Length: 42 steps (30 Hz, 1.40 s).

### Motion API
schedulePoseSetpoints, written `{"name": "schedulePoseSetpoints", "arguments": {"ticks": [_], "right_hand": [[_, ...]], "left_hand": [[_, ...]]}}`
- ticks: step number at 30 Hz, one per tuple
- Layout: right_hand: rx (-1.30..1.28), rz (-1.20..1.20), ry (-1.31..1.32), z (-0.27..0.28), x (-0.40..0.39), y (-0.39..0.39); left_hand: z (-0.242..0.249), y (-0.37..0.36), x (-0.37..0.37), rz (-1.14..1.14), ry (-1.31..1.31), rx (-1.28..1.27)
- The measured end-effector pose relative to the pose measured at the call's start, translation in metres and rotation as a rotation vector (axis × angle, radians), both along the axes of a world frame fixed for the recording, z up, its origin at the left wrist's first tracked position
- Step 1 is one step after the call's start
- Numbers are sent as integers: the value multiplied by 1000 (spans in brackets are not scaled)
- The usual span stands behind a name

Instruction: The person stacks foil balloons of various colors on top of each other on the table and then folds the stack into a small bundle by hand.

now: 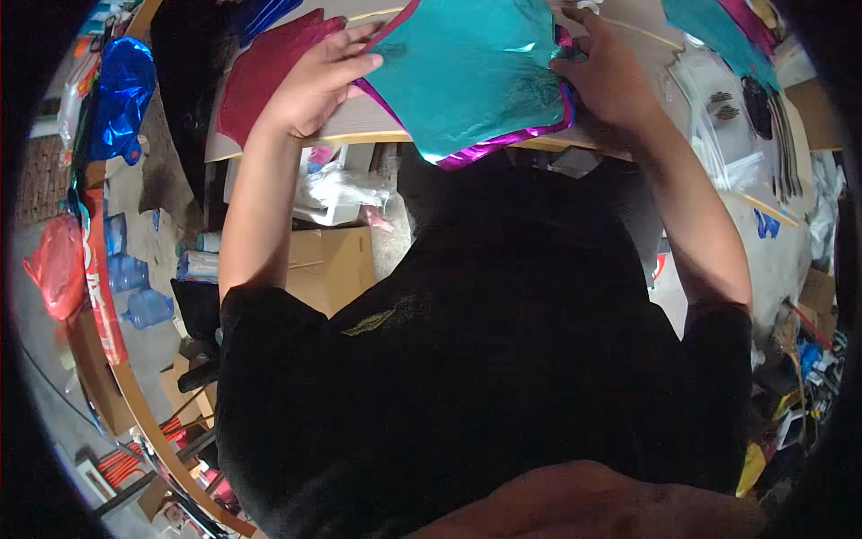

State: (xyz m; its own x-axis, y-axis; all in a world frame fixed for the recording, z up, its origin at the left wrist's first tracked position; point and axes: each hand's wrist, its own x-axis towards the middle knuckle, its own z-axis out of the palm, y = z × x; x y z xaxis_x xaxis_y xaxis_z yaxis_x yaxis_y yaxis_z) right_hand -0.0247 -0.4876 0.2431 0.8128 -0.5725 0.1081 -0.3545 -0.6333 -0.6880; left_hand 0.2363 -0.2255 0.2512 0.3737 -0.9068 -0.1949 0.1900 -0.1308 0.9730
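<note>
A flat teal foil balloon (471,76), apparently star-shaped, lies at the table's front edge. Shiny purple foil (512,144) shows from under its lower side. My left hand (323,79) is at its left edge, fingers stretched and apart, the thumb tip near or touching the foil. On the opposite edge, my right hand (611,76) has its fingers spread, with the thumb against the foil; part of that hand is in shadow. Dark red flat foil (269,76) lies beneath and beyond my left hand.
The table (359,136) has a pale wooden edge. At right lie clear plastic bags (709,117), dark strips (786,135) and more teal foil (718,36). Below are a cardboard box (337,269) and a white bin (337,184). Blue water jugs (146,307) stand at left.
</note>
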Motion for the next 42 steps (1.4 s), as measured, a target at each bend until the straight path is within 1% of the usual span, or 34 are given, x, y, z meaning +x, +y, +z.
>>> {"name": "schedulePoseSetpoints", "arguments": {"ticks": [2, 3, 5, 6, 8, 9, 11, 12, 14, 15, 17, 18, 20, 21, 23, 24, 25, 26, 27, 29, 30, 32, 33, 35, 36, 37, 38, 39, 41, 42], "right_hand": [[-17, -42, -6, 4, 2, 4], [-16, -43, -3, 7, 2, 4], [68, -11, 82, 20, 1, 4], [69, -12, 84, 15, 1, 4], [-86, -39, -87, 11, 6, 7], [-86, -38, -87, 14, 5, 7], [84, 8, -48, 45, 4, 21], [84, 7, -48, 28, 5, 7], [224, 733, -800, -22, 5, -30], [224, 732, -800, -10, 6, -23], [241, 143, -13, 18, 6, -9], [243, 143, -12, 29, 3, -4], [247, 23, 72, 42, 0, 3], [247, 25, 73, 26, 4, -7], [676, 1144, -825, 8, 17, -15], [677, 1144, -823, 7, 6, -25], [331, 750, -280, 54, -11, -5], [-15, 323, 239, 79, -21, 6], [-16, 321, 240, 79, -22, 3], [57, 434, 315, 73, -25, -12], [56, 431, 314, 67, -22, -12], [-137, 899, -656, 52, -16, -3], [-137, 897, -655, 51, -18, -4], [-139, 335, 216, 63, -20, 1], [-139, 334, 218, 57, -20, -3], [-168, 306, 197, 47, -18, -10], [-198, 278, 176, 44, -16, -12], [-198, 279, 175, 46, -17, -13], [-24, 347, 185, 60, -18, -7], [-23, 346, 185, 62, -18, -5]], "left_hand": [[-10, -6, -3, 104, -265, 22], [-14, -8, -5, 102, -263, 23], [-19, -12, -7, 197, -476, 22], [-19, -13, -8, 197, -474, 23], [-17, -15, -6, 148, -463, 108], [-16, -14, -6, 148, -462, 108], [-8, -14, -11, 137, -524, 249], [-8, -13, -9, 136, -524, 249], [-8, -10, -3, 137, -392, 264], [-10, -8, 0, 136, -393, 265], [-17, -6, 4, 173, -472, 202], [-15, -5, 0, 173, -471, 203], [-9, -2, -9, 176, -722, 100], [-5, 1, -9, 177, -721, 101], [5, 7, -9, -127, -804, 82], [9, 10, -11, -126, -803, 82], [15, 12, -15, -136, -780, 155], [18, 13, -17, -148, -757, 228], [18, 13, -16, -149, -756, 225], [17, 12, -15, -169, -719, 225], [15, 11, -13, -172, -720, 223], [12, 9, -11, -147, -789, 287], [11, 10, -10, -149, -788, 286], [9, 9, -8, -162, -896, 283], [8, 10, -8, -163, -895, 282], [7, 10, -8, -155, -919, 224], [6, 11, -7, -145, -944, 166], [5, 12, -5, -145, -944, 165], [4, 12, -3, -113, -1076, 142], [4, 13, -2, -114, -1076, 142]]}}
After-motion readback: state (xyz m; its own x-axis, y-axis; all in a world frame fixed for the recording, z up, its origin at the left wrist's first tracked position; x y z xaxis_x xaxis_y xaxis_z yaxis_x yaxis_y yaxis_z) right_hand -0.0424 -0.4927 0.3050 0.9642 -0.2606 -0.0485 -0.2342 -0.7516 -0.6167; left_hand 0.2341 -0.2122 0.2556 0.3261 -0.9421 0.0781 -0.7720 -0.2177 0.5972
